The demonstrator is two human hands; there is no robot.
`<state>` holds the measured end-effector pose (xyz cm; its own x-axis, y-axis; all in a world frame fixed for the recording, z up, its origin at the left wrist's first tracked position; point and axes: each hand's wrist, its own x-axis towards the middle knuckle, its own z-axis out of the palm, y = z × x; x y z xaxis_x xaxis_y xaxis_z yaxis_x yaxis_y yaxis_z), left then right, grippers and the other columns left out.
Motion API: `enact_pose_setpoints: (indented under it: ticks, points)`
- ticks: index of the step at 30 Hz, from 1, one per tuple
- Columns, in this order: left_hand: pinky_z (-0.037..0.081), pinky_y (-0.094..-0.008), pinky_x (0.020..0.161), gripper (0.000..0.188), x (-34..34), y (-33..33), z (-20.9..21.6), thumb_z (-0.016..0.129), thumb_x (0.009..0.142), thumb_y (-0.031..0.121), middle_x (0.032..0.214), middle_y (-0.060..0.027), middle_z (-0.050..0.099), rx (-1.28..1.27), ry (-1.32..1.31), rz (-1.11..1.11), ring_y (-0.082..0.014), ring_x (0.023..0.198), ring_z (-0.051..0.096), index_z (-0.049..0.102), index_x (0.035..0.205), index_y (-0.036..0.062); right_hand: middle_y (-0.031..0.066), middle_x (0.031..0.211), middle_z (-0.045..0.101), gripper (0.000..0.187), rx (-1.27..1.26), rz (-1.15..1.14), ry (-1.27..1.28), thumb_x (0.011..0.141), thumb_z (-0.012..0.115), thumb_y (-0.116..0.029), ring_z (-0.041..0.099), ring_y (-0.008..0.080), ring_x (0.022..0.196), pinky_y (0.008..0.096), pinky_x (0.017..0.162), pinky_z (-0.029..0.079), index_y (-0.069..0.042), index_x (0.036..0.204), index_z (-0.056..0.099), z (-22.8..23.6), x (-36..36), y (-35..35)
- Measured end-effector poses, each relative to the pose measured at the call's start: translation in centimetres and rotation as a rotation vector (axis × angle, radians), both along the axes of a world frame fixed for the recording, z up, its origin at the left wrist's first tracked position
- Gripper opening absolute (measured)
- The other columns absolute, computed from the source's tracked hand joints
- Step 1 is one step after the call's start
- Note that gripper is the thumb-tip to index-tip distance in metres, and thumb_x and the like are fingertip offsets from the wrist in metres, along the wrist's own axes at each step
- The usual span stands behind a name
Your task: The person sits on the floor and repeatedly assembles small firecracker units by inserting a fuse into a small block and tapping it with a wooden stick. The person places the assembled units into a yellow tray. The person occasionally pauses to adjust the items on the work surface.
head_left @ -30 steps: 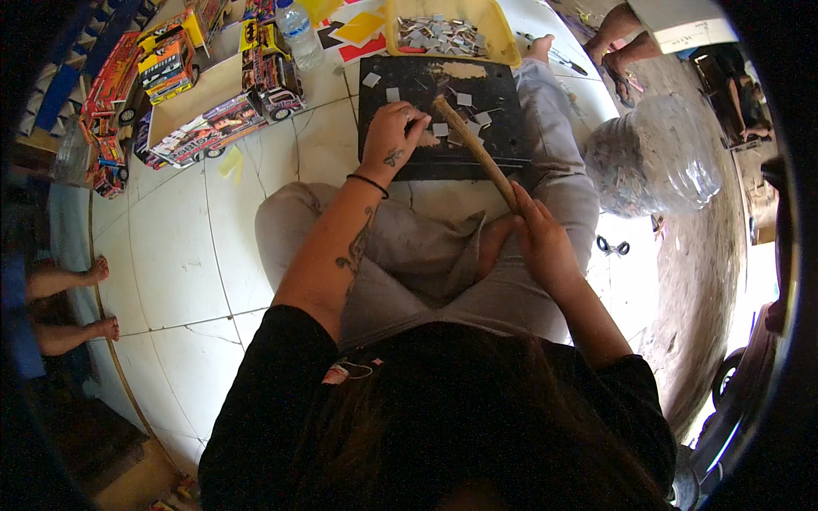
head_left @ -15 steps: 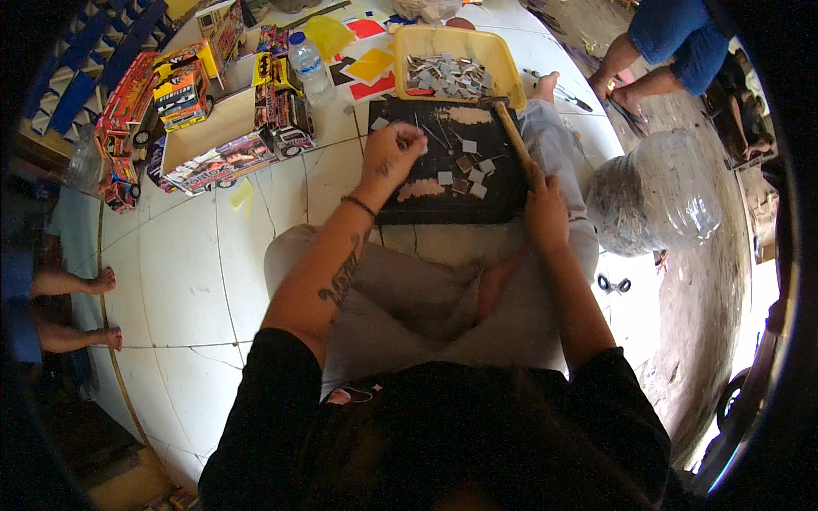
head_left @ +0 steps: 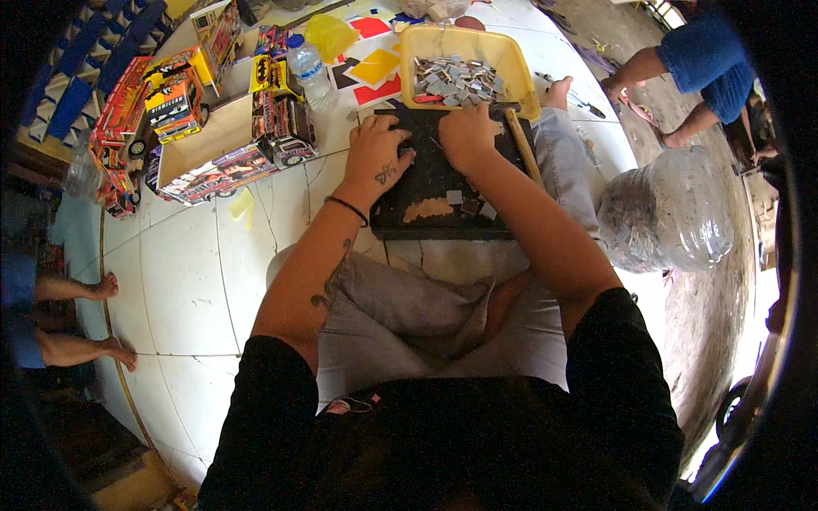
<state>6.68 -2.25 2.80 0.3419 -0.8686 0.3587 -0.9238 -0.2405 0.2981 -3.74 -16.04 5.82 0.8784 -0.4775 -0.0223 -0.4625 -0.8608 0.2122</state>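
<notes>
My left hand (head_left: 376, 153) lies over the left edge of a black board (head_left: 400, 209), fingers slightly bent and thumb apart, with nothing visible in it. My right hand (head_left: 467, 140) is at the board's far side, its fingers bent down and pressed together; whatever is in them is hidden. Small square grey and brown pieces (head_left: 455, 197) lie on the board below my right forearm, which covers part of them. A hammer (head_left: 521, 145) with a wooden handle rests along the board's right side, out of my hands.
Beyond the board stands a yellow tray (head_left: 530, 102) of small square pieces. Toy trucks (head_left: 226, 170), a water bottle (head_left: 308, 72) and coloured sheets (head_left: 372, 68) are at the far left. A clear plastic bag (head_left: 669, 209) stands right. Other people's legs (head_left: 669, 72) show at both sides.
My right hand has let go of the hammer and moved left to the board's far side. The hammer now lies down. My left hand has shifted left and lowered, its fingers opening from a pinch.
</notes>
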Motion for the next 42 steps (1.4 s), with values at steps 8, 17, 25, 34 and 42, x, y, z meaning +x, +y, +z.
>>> enact_pose_setpoints:
  ticks: [8,17,25,34,42]
  points:
    - [0.049,-0.0362,0.073,0.013,-3.3,1.0,1.0,0.071,0.076,0.01,0.086,-0.0087,0.065,-0.095,0.404,0.044,-0.0252,0.081,0.062,0.064,0.083,0.003,0.0132,0.081,0.069,0.018,0.335,0.02,-0.346,0.075,0.068,-0.021,0.067,0.0232,0.075,0.0372,0.067,0.05,-0.004,0.081,0.068,-0.5,-1.9,-3.6]
    - [0.045,-0.0393,0.079,0.011,-7.0,1.9,-2.0,0.068,0.077,0.008,0.089,-0.0112,0.064,-0.33,0.484,-0.078,-0.031,0.084,0.059,0.065,0.087,0.006,0.0034,0.071,0.065,0.01,1.051,-0.185,-1.037,0.077,0.069,-0.01,0.057,0.0095,0.064,0.0253,0.062,0.046,-0.002,0.075,0.064,-4.6,-6.7,-5.4]
    - [0.046,-0.0377,0.072,0.014,-6.5,2.2,-2.4,0.073,0.074,0.01,0.08,-0.009,0.063,-0.402,0.352,-0.136,-0.0261,0.077,0.059,0.068,0.086,0.0058,0.0053,0.088,0.067,0.009,1.497,-0.272,-1.049,0.083,0.062,0.0,0.062,0.0115,0.078,0.0238,0.071,0.049,0.0,0.092,0.061,-2.3,-8.5,-2.9]
    - [0.042,-0.037,0.071,0.012,-6.5,2.3,-2.5,0.074,0.072,0.014,0.076,-0.0057,0.063,-0.321,0.45,-0.076,-0.0242,0.075,0.058,0.069,0.081,0.0092,0.0013,0.076,0.064,0.004,1.176,0.011,-0.936,0.083,0.066,-0.001,0.058,0.0052,0.071,0.0218,0.065,0.048,0.0,0.085,0.062,-2.3,-8.2,2.7]
    - [0.042,-0.0372,0.071,0.013,-6.4,2.1,-3.0,0.074,0.072,0.016,0.074,-0.0053,0.064,-0.334,0.418,-0.08,-0.0238,0.073,0.058,0.069,0.081,0.0091,0.0034,0.07,0.064,0.004,1.034,0.027,-0.871,0.082,0.067,-0.002,0.054,0.0048,0.063,0.0221,0.057,0.045,0.0,0.083,0.064,-1.6,-7.9,3.8]
